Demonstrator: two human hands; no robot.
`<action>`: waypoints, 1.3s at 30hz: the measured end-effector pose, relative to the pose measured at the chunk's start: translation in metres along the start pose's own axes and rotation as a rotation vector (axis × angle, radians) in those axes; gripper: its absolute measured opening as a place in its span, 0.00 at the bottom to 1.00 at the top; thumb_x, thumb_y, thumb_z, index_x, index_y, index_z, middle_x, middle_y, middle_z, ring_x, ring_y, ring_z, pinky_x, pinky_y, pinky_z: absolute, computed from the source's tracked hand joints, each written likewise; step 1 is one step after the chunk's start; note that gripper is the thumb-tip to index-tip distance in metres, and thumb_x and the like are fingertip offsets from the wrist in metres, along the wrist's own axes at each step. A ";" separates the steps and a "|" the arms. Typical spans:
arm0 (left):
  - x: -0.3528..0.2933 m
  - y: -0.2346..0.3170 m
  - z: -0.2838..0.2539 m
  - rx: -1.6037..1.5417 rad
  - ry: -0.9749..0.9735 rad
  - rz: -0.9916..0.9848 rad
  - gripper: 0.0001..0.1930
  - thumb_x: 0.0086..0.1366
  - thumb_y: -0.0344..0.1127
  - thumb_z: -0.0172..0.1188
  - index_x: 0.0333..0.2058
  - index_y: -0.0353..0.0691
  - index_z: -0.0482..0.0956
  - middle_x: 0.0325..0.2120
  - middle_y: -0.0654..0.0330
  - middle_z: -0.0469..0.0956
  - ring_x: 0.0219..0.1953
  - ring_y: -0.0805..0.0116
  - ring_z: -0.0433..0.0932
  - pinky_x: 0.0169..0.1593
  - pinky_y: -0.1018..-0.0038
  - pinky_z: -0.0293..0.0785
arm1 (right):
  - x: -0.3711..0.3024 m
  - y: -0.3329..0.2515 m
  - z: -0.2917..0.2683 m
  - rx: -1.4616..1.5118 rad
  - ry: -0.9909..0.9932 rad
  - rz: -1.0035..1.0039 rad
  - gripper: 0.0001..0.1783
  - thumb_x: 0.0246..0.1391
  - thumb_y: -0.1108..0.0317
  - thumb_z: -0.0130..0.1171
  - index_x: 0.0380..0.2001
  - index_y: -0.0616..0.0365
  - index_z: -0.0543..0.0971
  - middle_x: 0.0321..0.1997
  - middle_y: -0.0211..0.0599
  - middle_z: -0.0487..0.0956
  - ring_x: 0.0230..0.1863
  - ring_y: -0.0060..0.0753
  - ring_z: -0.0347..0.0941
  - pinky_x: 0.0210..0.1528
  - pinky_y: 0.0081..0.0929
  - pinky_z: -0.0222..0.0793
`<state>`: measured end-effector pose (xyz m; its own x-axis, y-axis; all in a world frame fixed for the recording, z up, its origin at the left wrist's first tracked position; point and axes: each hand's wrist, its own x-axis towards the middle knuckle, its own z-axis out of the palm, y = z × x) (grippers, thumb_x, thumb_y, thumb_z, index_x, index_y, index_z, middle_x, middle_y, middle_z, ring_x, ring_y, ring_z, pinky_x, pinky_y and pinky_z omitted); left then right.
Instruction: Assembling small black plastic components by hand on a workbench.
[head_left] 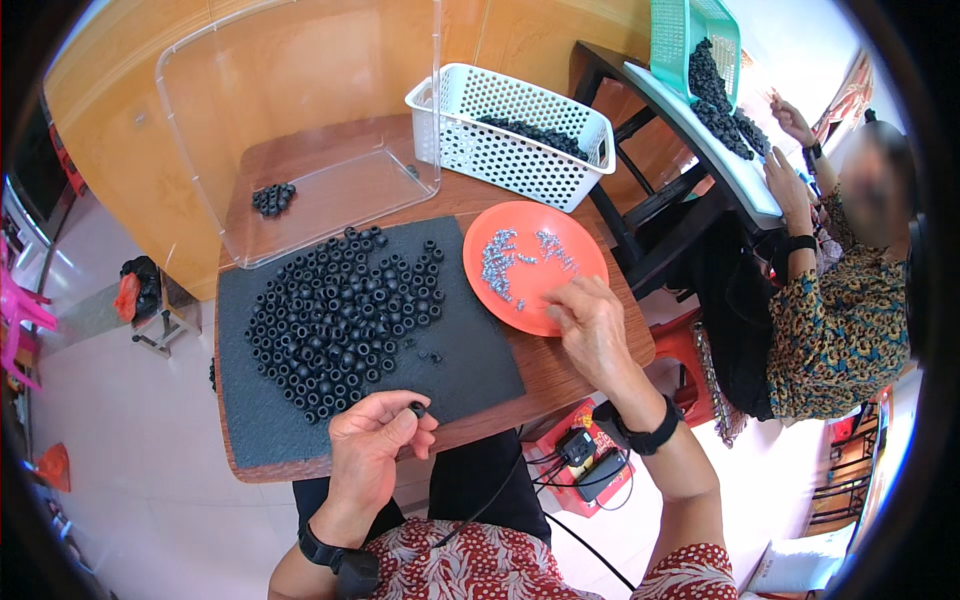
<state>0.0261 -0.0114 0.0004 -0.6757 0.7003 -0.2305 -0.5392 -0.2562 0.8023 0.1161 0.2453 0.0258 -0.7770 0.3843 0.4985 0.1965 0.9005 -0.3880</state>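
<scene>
My left hand (pixel 372 440) pinches a small black round knob (pixel 417 408) between thumb and fingers, near the front edge of the dark mat (pixel 475 365). On that mat lies a wide heap of similar black knobs (pixel 345 310), many showing a round hole. To the right, an orange plate (pixel 535 216) carries two groups of small silvery metal pieces (pixel 497 262), probably screws. Over the plate's near right rim is my right hand (pixel 595 330), its fingers closed together. Whatever lies between those fingertips is too small to make out.
Behind the mat stands a clear plastic bin (pixel 330 195) beside several black pieces (pixel 273 200). A white perforated basket (pixel 510 160) holds more. At right, a co-worker (pixel 840 310) sits by a white board with black pieces and a green basket (pixel 741 60). Cables (pixel 535 470) hang below the table.
</scene>
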 end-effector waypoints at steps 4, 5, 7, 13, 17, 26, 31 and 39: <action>-0.003 0.000 -0.001 0.000 0.016 -0.010 0.08 0.60 0.24 0.54 0.37 0.28 0.76 0.27 0.50 0.79 0.24 0.69 0.77 0.28 0.77 0.74 | 0.014 0.011 0.011 0.037 -0.228 -0.016 0.09 0.39 0.77 0.60 0.29 0.61 0.80 0.26 0.42 0.75 0.35 0.43 0.69 0.38 0.35 0.64; -0.003 0.000 -0.002 -0.001 0.011 -0.009 0.08 0.60 0.24 0.54 0.37 0.28 0.76 0.27 0.50 0.79 0.24 0.69 0.77 0.28 0.77 0.74 | 0.015 0.015 0.016 0.033 -0.226 -0.017 0.09 0.39 0.77 0.60 0.29 0.61 0.80 0.26 0.42 0.75 0.35 0.43 0.69 0.38 0.35 0.64; -0.002 -0.001 -0.002 -0.001 -0.001 -0.008 0.08 0.60 0.24 0.54 0.37 0.28 0.76 0.27 0.50 0.79 0.24 0.69 0.77 0.28 0.76 0.74 | 0.016 0.023 0.025 -0.023 -0.270 -0.091 0.06 0.39 0.76 0.61 0.26 0.61 0.79 0.25 0.42 0.75 0.34 0.43 0.70 0.37 0.36 0.65; -0.001 -0.001 -0.002 0.021 0.008 0.005 0.09 0.60 0.28 0.55 0.37 0.27 0.75 0.26 0.48 0.78 0.23 0.66 0.78 0.27 0.73 0.75 | 0.024 0.027 0.019 -0.131 -0.277 -0.033 0.04 0.40 0.73 0.61 0.21 0.63 0.77 0.23 0.44 0.75 0.32 0.46 0.71 0.35 0.39 0.66; -0.001 0.001 -0.001 0.027 0.005 -0.018 0.08 0.61 0.27 0.54 0.36 0.27 0.76 0.26 0.48 0.78 0.24 0.66 0.78 0.27 0.73 0.75 | 0.021 0.039 0.014 -0.169 -0.144 0.073 0.04 0.40 0.74 0.60 0.21 0.63 0.77 0.24 0.45 0.76 0.32 0.47 0.71 0.36 0.39 0.66; -0.001 0.000 -0.004 0.015 -0.005 -0.027 0.08 0.59 0.25 0.55 0.37 0.28 0.76 0.26 0.50 0.79 0.24 0.68 0.78 0.28 0.75 0.76 | 0.023 0.060 -0.002 -0.208 -0.119 0.051 0.06 0.37 0.77 0.59 0.24 0.61 0.78 0.26 0.43 0.77 0.34 0.45 0.71 0.38 0.37 0.66; 0.000 -0.003 -0.005 0.031 0.001 0.004 0.10 0.58 0.29 0.58 0.36 0.28 0.76 0.25 0.49 0.79 0.23 0.65 0.78 0.25 0.73 0.76 | 0.024 0.065 -0.001 -0.295 -0.203 -0.001 0.07 0.35 0.78 0.59 0.24 0.59 0.79 0.25 0.42 0.76 0.34 0.44 0.70 0.37 0.37 0.66; 0.000 -0.002 -0.004 0.028 -0.004 0.003 0.11 0.58 0.31 0.59 0.36 0.28 0.76 0.25 0.49 0.79 0.23 0.66 0.78 0.25 0.73 0.75 | 0.032 0.070 0.005 -0.233 -0.147 -0.047 0.07 0.36 0.77 0.59 0.25 0.59 0.80 0.24 0.41 0.75 0.32 0.45 0.69 0.35 0.37 0.66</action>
<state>0.0247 -0.0137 -0.0033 -0.6755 0.7019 -0.2259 -0.5228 -0.2398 0.8180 0.1019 0.3192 0.0104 -0.8634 0.3230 0.3875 0.2774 0.9456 -0.1701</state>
